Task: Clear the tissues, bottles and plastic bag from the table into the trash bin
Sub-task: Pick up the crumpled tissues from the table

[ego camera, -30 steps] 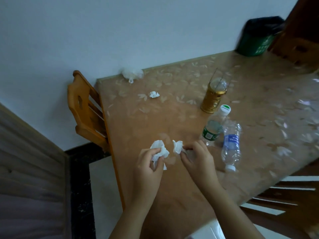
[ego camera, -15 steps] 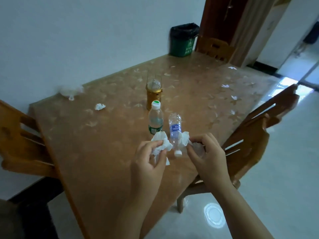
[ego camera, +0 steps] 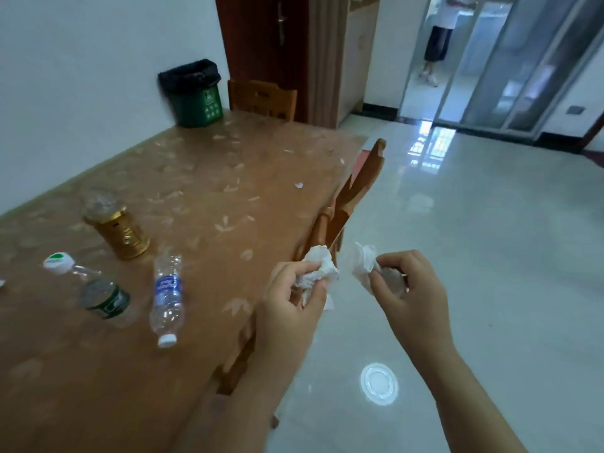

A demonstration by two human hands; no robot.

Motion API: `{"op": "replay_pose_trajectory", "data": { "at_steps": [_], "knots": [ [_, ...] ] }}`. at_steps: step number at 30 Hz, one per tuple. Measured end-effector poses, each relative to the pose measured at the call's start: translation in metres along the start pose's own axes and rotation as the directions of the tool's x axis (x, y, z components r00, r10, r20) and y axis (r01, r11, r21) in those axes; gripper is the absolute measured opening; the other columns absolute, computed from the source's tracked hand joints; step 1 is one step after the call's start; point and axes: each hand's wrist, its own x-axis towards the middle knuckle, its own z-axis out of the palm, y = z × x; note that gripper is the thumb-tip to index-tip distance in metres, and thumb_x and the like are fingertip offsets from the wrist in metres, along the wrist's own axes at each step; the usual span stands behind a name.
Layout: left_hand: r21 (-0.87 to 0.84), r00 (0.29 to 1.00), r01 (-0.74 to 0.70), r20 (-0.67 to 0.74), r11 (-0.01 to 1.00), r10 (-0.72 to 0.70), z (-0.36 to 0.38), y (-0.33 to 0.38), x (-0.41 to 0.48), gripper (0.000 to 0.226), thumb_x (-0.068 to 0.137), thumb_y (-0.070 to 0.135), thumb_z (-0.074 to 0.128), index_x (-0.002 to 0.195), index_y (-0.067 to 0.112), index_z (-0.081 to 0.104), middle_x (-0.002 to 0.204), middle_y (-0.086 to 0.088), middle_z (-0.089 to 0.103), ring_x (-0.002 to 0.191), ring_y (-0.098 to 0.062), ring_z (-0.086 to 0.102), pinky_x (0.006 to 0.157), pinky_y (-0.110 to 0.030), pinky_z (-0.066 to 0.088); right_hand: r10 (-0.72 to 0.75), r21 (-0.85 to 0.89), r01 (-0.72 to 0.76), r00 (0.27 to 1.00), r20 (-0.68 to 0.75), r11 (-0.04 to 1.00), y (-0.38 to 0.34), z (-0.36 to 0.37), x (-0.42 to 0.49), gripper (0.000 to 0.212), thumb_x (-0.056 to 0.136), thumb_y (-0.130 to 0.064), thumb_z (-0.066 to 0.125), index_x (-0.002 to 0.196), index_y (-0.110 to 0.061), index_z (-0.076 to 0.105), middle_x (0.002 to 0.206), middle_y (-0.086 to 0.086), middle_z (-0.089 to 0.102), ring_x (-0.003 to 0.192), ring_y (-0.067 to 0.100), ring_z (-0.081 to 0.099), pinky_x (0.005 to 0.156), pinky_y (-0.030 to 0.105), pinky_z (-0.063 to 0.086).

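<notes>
Tissues: one crumpled white tissue (ego camera: 318, 268) was pinched between thumb and fingers of the left hand (ego camera: 291, 308), and a second tissue (ego camera: 366, 268) was pinched the same way in the right hand (ego camera: 410, 295). Both hands were closed on their wads, held near each other but apart. The left hand sat over the near right edge of the table (ego camera: 202, 197); the right hand was off the table, above the shiny floor (ego camera: 490, 240).

On the table, well left of the hands: a blue-label bottle (ego camera: 166, 297) lay on its side, cap toward the camera; just left of it a green-label bottle (ego camera: 94, 289) with a white cap appeared tilted by the wide lens. A gold canister (ego camera: 119, 230) stood behind them.

The trash bin (ego camera: 194, 93), green with a black liner, stood at the table's far end against the wall. A wooden chair (ego camera: 346, 207) was tucked against the right edge just beyond the left hand. The tabletop between bottles and bin was open; the floor to the right was open also.
</notes>
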Motion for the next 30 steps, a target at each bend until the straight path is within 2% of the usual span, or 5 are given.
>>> {"op": "replay_pose_trajectory", "data": {
  "at_steps": [6,10,18,26,30],
  "knots": [
    [-0.063,0.992,0.044,0.125,0.997,-0.036,0.11,0.036,0.015,0.03,0.081,0.018,0.068,0.088,0.042,0.054,0.091,0.019,0.061,0.088,0.004,0.056,0.068,-0.007,0.045,0.023,0.015,-0.022,0.996,-0.089,1.0,0.072,-0.073,0.041,0.02,0.075,-0.007,0.065,0.079,-0.023,0.055,0.079,-0.013,0.053,0.081,-0.006,0.051,0.067,0.003,0.034],
    [-0.076,0.978,0.083,0.2,0.994,-0.066,0.162,0.044,0.032,0.025,0.082,0.021,0.067,0.084,0.043,0.055,0.086,0.017,0.062,0.077,-0.003,0.059,0.062,-0.018,0.05,0.07,-0.007,-0.071,0.988,-0.141,0.997,0.113,-0.102,0.06,0.02,0.075,-0.007,0.066,0.079,-0.023,0.055,0.078,-0.012,0.053,0.081,-0.007,0.05,0.067,0.003,0.034],
    [-0.17,0.946,0.11,0.32,0.979,-0.051,0.272,0.035,0.092,0.025,0.082,0.014,0.068,0.085,0.037,0.059,0.088,0.009,0.065,0.082,-0.005,0.061,0.075,-0.032,0.054,0.18,-0.055,-0.196,0.96,-0.213,0.979,0.192,-0.133,0.124,0.026,0.075,0.002,0.068,0.078,-0.021,0.056,0.079,-0.012,0.054,0.08,-0.007,0.05,0.067,0.004,0.035],
    [-0.261,0.943,0.142,0.33,0.955,-0.05,0.39,0.014,0.225,0.019,0.078,0.025,0.067,0.083,0.043,0.062,0.083,0.01,0.064,0.079,-0.013,0.062,0.073,-0.04,0.054,0.158,-0.121,-0.188,0.962,-0.223,0.975,0.269,-0.134,0.278,0.01,0.075,-0.016,0.062,0.078,-0.023,0.055,0.078,-0.012,0.055,0.08,-0.007,0.05,0.067,0.003,0.034],
    [-0.282,0.947,0.1,0.32,0.954,-0.005,0.437,0.015,0.296,0.016,0.075,0.028,0.064,0.083,0.043,0.061,0.083,0.007,0.065,0.078,-0.012,0.062,0.072,-0.036,0.053,0.131,-0.123,-0.166,0.959,-0.251,0.978,0.297,-0.133,0.362,0.021,0.077,-0.003,0.068,0.078,-0.02,0.056,0.078,-0.01,0.055,0.078,-0.009,0.05,0.067,0.003,0.035]
  ]
}}
